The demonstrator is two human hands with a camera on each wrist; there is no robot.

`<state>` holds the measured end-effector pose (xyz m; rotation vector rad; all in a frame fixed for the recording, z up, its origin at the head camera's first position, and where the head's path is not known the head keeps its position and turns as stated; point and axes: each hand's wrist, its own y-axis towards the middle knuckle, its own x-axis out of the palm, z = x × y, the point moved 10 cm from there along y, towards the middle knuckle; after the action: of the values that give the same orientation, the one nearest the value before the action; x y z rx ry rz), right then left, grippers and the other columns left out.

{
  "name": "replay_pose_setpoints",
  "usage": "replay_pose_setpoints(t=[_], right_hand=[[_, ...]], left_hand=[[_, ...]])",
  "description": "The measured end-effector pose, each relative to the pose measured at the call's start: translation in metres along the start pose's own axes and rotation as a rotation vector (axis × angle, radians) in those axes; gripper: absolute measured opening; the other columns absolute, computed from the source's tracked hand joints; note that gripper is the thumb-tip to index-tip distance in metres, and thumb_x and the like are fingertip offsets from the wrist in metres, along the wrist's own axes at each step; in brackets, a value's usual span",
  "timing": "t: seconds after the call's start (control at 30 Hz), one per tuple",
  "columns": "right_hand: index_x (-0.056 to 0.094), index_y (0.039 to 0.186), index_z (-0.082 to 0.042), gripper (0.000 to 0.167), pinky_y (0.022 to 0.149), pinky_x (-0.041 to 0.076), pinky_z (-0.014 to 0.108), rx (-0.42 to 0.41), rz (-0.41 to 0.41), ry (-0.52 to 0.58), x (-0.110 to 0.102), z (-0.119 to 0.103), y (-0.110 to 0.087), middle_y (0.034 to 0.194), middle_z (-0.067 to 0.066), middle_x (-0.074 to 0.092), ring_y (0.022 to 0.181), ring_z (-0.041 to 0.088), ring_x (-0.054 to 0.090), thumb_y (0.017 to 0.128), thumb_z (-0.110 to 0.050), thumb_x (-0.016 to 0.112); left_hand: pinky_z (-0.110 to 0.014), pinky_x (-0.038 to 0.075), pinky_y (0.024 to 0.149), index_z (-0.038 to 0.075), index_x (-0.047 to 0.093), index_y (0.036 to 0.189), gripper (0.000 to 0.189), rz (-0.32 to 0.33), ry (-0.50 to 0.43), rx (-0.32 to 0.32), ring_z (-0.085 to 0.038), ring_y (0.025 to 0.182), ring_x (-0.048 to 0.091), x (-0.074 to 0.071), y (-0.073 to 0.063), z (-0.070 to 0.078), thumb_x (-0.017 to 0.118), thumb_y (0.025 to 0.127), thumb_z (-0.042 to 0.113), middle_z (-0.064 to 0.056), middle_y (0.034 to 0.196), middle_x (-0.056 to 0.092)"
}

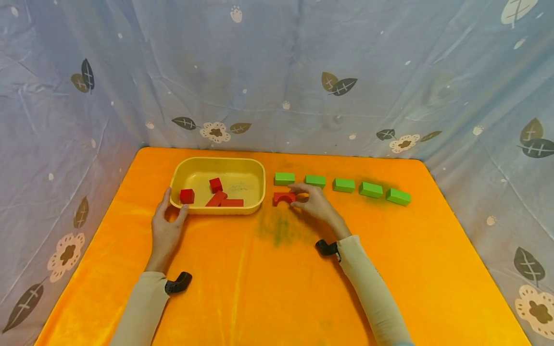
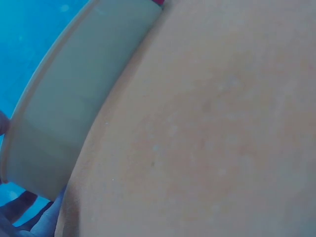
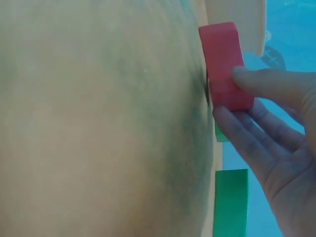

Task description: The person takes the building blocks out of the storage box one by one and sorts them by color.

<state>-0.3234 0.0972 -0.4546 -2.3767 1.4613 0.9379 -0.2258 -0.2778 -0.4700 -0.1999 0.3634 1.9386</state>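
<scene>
My right hand (image 1: pixel 318 204) pinches a red arch block (image 1: pixel 284 197) between thumb and fingers, its curved cut-out facing me. The block stands just in front of the leftmost green block (image 1: pixel 284 179). In the right wrist view, the thumb lies on the flat side of the red arch block (image 3: pixel 224 64), the fingers beneath it. My left hand (image 1: pixel 166 230) holds the front left corner of a yellow tray (image 1: pixel 225 210), thumb at the front rim and fingers along the left side. The left wrist view shows the tray wall (image 2: pixel 74 94) close up, with little of the hand.
In the tray lie red cubes (image 1: pixel 187 196) and flat red blocks (image 1: pixel 232 203). Several green blocks (image 1: pixel 344 185) form a spaced row to the right of the tray. An orange cloth (image 1: pixel 259 298) covers the table, and patterned curtains (image 1: pixel 285 72) rise behind and at both sides.
</scene>
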Motion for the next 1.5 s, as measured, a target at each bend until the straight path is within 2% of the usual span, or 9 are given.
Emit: replay_pose_setpoints(t=[0.4, 0.47, 0.63, 0.7, 1.0, 1.17, 1.37, 1.5], right_hand=[[0.058, 0.133, 0.001, 0.049, 0.088, 0.056, 0.037, 0.032, -0.039, -0.105, 0.004, 0.002, -0.002, 0.124, 0.016, 0.063, 0.106, 0.029, 0.064, 0.086, -0.001, 0.073], [0.058, 0.133, 0.000, 0.050, 0.088, 0.056, 0.038, 0.036, -0.045, -0.117, 0.004, 0.002, -0.001, 0.124, 0.015, 0.063, 0.106, 0.028, 0.064, 0.086, -0.002, 0.074], [0.057, 0.134, 0.001, 0.050, 0.090, 0.055, 0.039, 0.042, -0.060, -0.098, 0.005, 0.002, 0.000, 0.124, 0.016, 0.063, 0.109, 0.030, 0.063, 0.086, -0.002, 0.073], [0.057, 0.134, 0.001, 0.050, 0.090, 0.055, 0.039, 0.046, -0.064, -0.085, 0.005, 0.003, 0.000, 0.125, 0.016, 0.063, 0.110, 0.030, 0.062, 0.086, -0.001, 0.073], [0.057, 0.135, 0.000, 0.051, 0.090, 0.055, 0.039, 0.055, -0.078, -0.117, 0.004, 0.002, 0.000, 0.120, 0.016, 0.064, 0.109, 0.029, 0.063, 0.087, -0.003, 0.073], [0.058, 0.133, 0.001, 0.050, 0.090, 0.055, 0.040, 0.054, -0.078, -0.133, -0.001, -0.001, 0.000, 0.117, 0.015, 0.066, 0.108, 0.029, 0.063, 0.086, -0.004, 0.074], [0.059, 0.132, 0.001, 0.049, 0.091, 0.055, 0.041, 0.046, -0.074, -0.134, -0.006, -0.004, 0.001, 0.116, 0.013, 0.067, 0.108, 0.028, 0.064, 0.086, -0.003, 0.074], [0.060, 0.132, 0.000, 0.048, 0.090, 0.055, 0.041, 0.048, -0.066, -0.132, -0.009, -0.007, 0.001, 0.115, 0.014, 0.067, 0.107, 0.028, 0.064, 0.086, -0.003, 0.074]], left_hand=[[-0.040, 0.016, 0.121, 0.025, 0.028, 0.155, 0.069, -0.011, -0.005, -0.020, -0.022, 0.146, 0.023, 0.000, -0.001, 0.000, 0.064, 0.096, 0.023, -0.005, 0.159, 0.029], [-0.040, 0.017, 0.120, 0.023, 0.028, 0.155, 0.069, -0.013, -0.012, -0.026, -0.023, 0.146, 0.023, -0.001, -0.002, 0.004, 0.064, 0.096, 0.020, -0.006, 0.158, 0.029], [-0.044, 0.017, 0.120, 0.011, 0.028, 0.155, 0.068, -0.020, -0.030, -0.040, -0.028, 0.146, 0.023, -0.001, -0.008, 0.024, 0.062, 0.097, 0.013, -0.012, 0.158, 0.028], [-0.044, 0.016, 0.120, 0.010, 0.028, 0.155, 0.068, -0.024, -0.033, -0.042, -0.028, 0.147, 0.022, -0.001, -0.009, 0.027, 0.062, 0.097, 0.012, -0.012, 0.159, 0.027], [-0.039, 0.016, 0.120, 0.026, 0.029, 0.155, 0.068, -0.012, -0.016, -0.015, -0.021, 0.146, 0.023, 0.001, 0.000, -0.001, 0.064, 0.096, 0.023, -0.004, 0.159, 0.029], [-0.038, 0.017, 0.120, 0.026, 0.030, 0.155, 0.068, -0.009, -0.017, -0.004, -0.019, 0.146, 0.023, 0.001, 0.001, -0.002, 0.065, 0.096, 0.026, -0.003, 0.158, 0.029], [-0.039, 0.016, 0.121, 0.023, 0.030, 0.155, 0.069, -0.008, -0.012, -0.007, -0.022, 0.146, 0.023, 0.001, 0.001, 0.000, 0.065, 0.096, 0.020, -0.005, 0.158, 0.030], [-0.042, 0.015, 0.121, 0.016, 0.029, 0.155, 0.069, -0.014, -0.024, -0.034, -0.025, 0.146, 0.023, 0.000, -0.003, 0.011, 0.064, 0.096, 0.014, -0.009, 0.158, 0.029]])
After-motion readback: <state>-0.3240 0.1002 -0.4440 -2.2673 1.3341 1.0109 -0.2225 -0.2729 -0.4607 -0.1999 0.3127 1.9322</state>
